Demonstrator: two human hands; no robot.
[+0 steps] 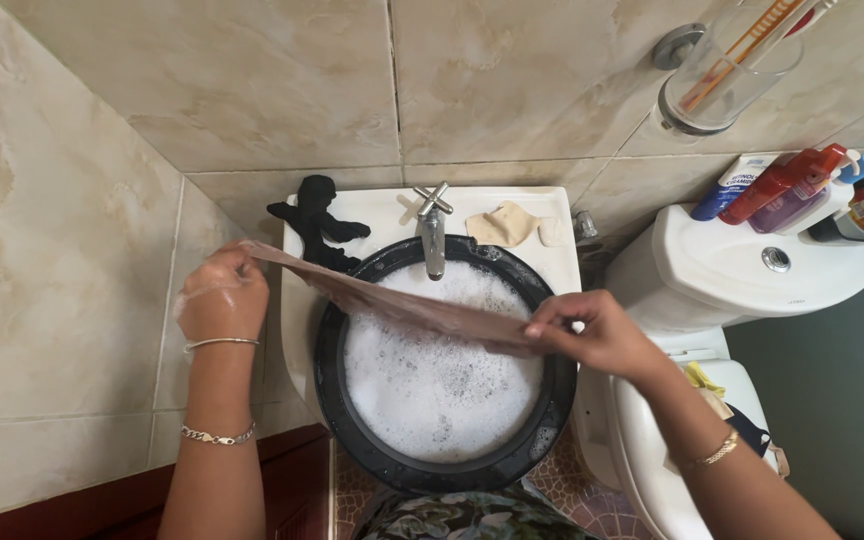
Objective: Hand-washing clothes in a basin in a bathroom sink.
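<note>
While both hands pull it taut, a thin brown stocking [402, 308] stretches across the black basin [557, 400], just above the foam [437, 385]. The left hand [220, 297] is closed on one end, out past the basin's left rim near the tiled wall [62, 260]. The right hand [597, 330] pinches the other end between fingers and thumb over the basin's right rim. The basin sits in a white sink [382, 212], under the tap [432, 230]. On the sink's back ledge a black cloth [317, 220] lies at the left and a beige cloth [505, 224] at the right. A white toilet tank [722, 270] stands to the right, with bottles [787, 185] on top, and a clear toothbrush holder [727, 65] hangs on the wall above
</note>
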